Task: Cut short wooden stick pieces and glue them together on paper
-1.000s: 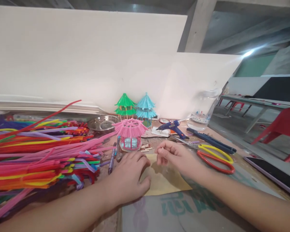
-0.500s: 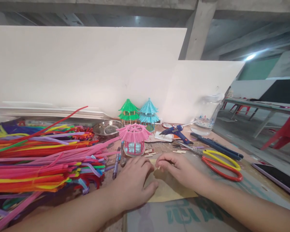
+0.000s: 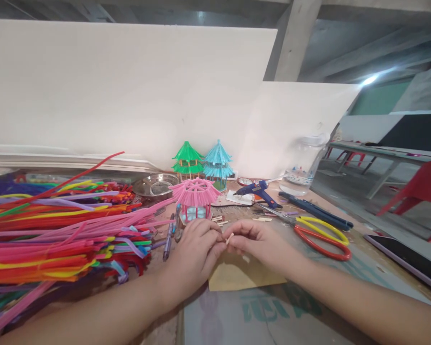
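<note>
Left hand (image 3: 196,251) and right hand (image 3: 260,242) meet fingertip to fingertip, pinching a small wooden stick (image 3: 230,238) above tan paper (image 3: 237,277), near pink pavilion model (image 3: 195,199).

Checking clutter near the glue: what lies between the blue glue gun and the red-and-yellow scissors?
Head view: a few small loose wooden sticks lie between the glue gun and scissors.

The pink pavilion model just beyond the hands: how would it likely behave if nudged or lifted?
The pink pavilion model probably weighs little, being built from fuzzy stems and thin posts. Its wide roof over a narrower base suggests it may tip if pushed high. The slender posts look fragile, so squeezing could bend them.
</note>
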A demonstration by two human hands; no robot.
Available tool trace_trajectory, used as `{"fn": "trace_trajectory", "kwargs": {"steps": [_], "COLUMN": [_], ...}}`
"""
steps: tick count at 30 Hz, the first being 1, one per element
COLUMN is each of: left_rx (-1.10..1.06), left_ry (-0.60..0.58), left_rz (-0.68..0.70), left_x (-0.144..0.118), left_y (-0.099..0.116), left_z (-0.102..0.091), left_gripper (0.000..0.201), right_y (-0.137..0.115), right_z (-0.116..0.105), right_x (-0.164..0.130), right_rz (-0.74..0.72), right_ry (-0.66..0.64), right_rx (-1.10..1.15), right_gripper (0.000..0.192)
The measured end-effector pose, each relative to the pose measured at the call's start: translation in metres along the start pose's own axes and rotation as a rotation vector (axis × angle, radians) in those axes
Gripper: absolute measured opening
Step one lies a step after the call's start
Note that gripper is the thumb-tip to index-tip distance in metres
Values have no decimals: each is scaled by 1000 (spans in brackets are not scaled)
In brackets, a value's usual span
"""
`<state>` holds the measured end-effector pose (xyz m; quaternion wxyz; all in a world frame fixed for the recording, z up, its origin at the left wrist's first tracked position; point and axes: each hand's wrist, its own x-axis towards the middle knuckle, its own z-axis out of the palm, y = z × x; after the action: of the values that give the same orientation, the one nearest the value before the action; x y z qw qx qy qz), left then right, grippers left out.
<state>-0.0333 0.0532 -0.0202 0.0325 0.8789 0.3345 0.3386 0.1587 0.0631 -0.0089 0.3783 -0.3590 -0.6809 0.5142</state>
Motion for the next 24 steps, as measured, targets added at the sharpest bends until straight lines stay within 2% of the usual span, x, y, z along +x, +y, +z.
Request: {"fn": "trace_trajectory", "kwargs": {"steps": [7,12,15,19,24], "left_rx": [-37,-48,-50,-18,25], "left_ry": [-7,-5,-2,-40,-190], "left_rz": [-14,-31,-15,-64,-136], "left_x": [0,1,1,0,-1], "left_y": [2,3,3,2,1], "left_z": [0,-2,-3,-1,2], "left_gripper": [22,21,24,23,28], "right_y": [-2,2,2,-1,2], "right_z": [-2,-2,-3,-10,-13], "right_x": [0,1,3,5,2], "right_rz": [-106,-48,-65,-126,-177], "right_ry": [77,44,62,125,131], "right_rx": [-157,-72,-91,-258,-541], "right_gripper": [8,19,20,12,12]}}
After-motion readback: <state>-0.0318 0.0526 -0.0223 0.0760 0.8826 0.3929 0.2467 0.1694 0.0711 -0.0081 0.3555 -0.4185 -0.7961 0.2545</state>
